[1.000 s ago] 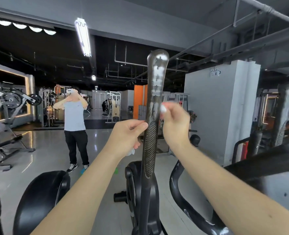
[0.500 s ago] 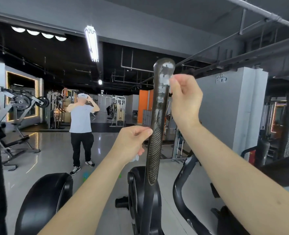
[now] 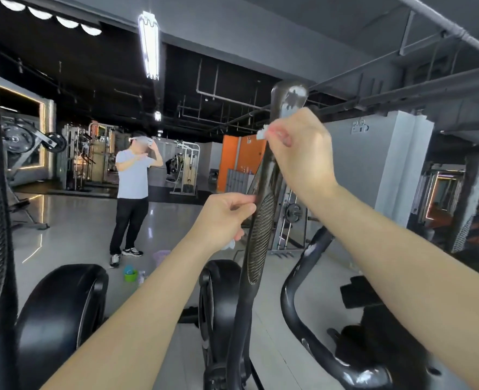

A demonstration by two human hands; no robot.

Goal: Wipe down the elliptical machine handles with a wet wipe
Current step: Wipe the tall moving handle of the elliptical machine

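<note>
Head: right hand point(image 3: 303, 153) pinches wipe point(image 3: 262, 134) (white).

No lettering can be read; the pillar sign point(image 3: 359, 128) is blurred.

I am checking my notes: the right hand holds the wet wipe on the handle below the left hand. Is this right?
Not below. The head view shows the right hand holds the wet wipe on the handle above the left hand, near its top.

Glossy grey floor point(image 3: 72, 235), elliptical machine point(image 3: 221, 305) standing on it, small green tub point(image 3: 130, 274) (left of it), person point(image 3: 132, 190) beyond
</note>
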